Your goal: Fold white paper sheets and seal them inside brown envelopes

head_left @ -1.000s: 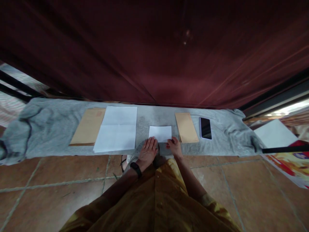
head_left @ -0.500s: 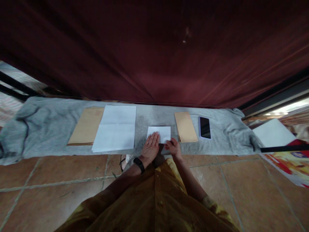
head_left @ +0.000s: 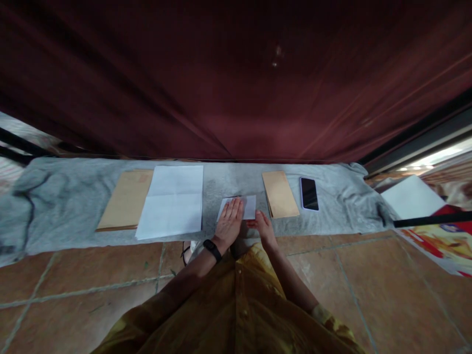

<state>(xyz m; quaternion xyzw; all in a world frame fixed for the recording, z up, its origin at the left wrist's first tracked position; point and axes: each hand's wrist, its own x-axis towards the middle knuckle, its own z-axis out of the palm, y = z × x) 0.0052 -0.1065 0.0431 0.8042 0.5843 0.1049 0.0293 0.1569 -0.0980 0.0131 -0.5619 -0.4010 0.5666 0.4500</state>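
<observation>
At grey-draped desk [head_left: 339, 196], between large white sheets [head_left: 173, 201] and brown paper stack [head_left: 280, 194], pressing small white paper [head_left: 250, 206] flat under left hand [head_left: 229, 223] with straight, unclenched fingers, right hand [head_left: 264, 227] by paper's near right corner, can't tell if gripping.

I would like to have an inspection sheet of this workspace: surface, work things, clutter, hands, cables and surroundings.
Surface: grey cloth, wrinkled towards both ends.
Work things: small white paper in the middle; large white sheets and large brown papers on the left; small brown papers on the right.
Clutter: phone, dark screen up, right of the small brown papers.
Hands: left hand flat on the small white paper; right hand by its near right corner, contact unclear.
Cables: nothing seen.
Surroundings: dark red fabric beyond, tiled floor below.
</observation>
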